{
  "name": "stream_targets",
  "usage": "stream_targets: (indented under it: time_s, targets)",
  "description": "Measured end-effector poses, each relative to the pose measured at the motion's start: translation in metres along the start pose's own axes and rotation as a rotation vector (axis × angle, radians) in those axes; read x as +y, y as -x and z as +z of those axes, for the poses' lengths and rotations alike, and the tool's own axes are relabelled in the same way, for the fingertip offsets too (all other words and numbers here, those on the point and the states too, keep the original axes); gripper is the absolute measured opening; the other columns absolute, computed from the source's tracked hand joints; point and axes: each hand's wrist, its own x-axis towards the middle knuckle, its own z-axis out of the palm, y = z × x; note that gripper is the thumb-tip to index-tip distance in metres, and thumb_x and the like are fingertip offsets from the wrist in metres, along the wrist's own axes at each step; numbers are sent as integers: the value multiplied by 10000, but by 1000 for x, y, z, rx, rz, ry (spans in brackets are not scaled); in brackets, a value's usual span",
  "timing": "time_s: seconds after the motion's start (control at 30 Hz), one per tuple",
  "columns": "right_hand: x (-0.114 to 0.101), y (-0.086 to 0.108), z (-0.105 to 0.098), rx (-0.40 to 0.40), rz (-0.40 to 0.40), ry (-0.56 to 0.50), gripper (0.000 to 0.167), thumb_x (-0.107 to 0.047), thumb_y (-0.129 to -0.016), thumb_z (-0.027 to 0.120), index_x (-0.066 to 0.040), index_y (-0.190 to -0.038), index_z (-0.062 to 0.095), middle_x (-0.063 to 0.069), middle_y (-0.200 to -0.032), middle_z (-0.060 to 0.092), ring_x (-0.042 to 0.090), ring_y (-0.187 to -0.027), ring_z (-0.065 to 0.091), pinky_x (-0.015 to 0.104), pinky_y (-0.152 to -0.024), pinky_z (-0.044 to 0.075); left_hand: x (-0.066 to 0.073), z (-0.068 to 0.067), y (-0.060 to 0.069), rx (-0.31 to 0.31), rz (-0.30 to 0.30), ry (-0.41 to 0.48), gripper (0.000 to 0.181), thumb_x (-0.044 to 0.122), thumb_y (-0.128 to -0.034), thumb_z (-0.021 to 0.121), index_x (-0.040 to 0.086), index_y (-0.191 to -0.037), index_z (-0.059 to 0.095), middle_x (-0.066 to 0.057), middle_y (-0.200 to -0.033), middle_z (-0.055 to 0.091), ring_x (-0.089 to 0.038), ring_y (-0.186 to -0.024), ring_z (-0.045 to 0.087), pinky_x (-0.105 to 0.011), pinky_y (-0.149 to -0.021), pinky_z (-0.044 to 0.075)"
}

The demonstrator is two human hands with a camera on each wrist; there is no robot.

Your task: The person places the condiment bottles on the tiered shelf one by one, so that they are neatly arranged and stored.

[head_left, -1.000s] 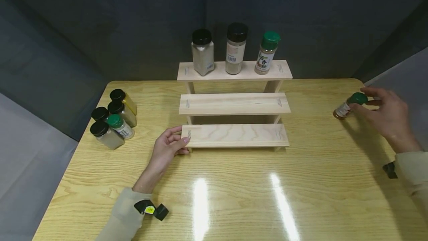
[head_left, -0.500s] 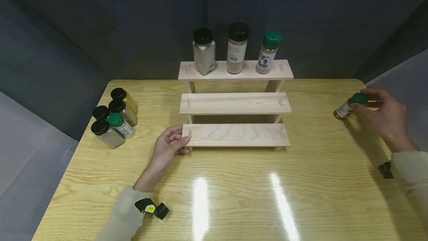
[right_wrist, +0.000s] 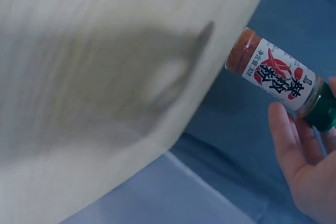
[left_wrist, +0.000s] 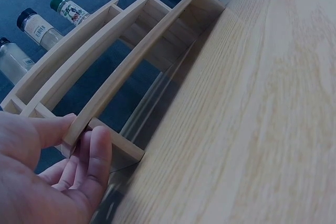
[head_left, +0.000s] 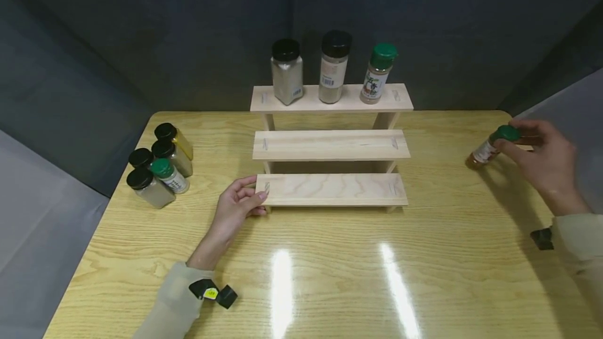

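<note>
My left hand [head_left: 237, 205] pinches the left end of the lowest board of a three-step wooden rack [head_left: 330, 190], thumb on top and fingers beneath. The left wrist view shows this hand [left_wrist: 58, 166] at the board's end. Far to the right, my right hand [head_left: 548, 164] holds a spice jar [head_left: 484, 153] by its green cap. Red-orange powder and a white label with chili peppers show on the jar [right_wrist: 278, 74] in the right wrist view. It is tilted in the head view; whether its base touches the table I cannot tell.
On the top board stand two black-capped jars [head_left: 286, 75] and a green-capped jar [head_left: 375, 77]. Several more spice jars [head_left: 160, 192] cluster at the table's left edge. Dark cloth [head_left: 212, 41] hangs behind the table [head_left: 330, 271].
The jar in my right hand has shifted slightly left, and its cap has risen a little. My left hand has stayed on the rack.
</note>
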Motion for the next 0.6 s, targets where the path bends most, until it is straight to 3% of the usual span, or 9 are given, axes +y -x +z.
stream_targets:
  time_s: [0.17,0.27,0.43,0.6]
  targets:
    - [-24,6,-7,-4,14,-53,537,-369,-1046,756,-199,-1537,621,-345,-1182,502,-137,-1003,478,132,-855,389,0,0,0,2,-4,-1,547,-53,-1069,663,-51,-1575,456,-82,-994,664,-167,-785,714,-284,-763,669]
    - [-40,9,-10,-8,-8,-117,490,-327,-1043,771,-265,-1513,647,-325,-1208,539,-115,-1046,510,152,-871,384,1,1,0,4,-2,-5,545,-49,-1069,665,-50,-1573,458,-83,-995,665,-165,-784,714,-282,-762,668]
    - [-67,14,-13,-22,-74,-249,455,-189,-1020,804,-221,-1460,694,-241,-1213,615,-63,-1054,587,73,-779,423,0,0,0,6,5,-5,535,-59,-1069,656,-68,-1566,457,-85,-989,665,-161,-782,716,-274,-757,666]
    - [-95,18,-15,-35,-141,-355,444,-88,-997,813,-144,-1427,715,-149,-1219,660,-2,-1062,630,40,-787,489,0,1,1,5,11,-4,535,-61,-1067,655,-74,-1563,455,-79,-986,668,-159,-780,715,-275,-755,668]
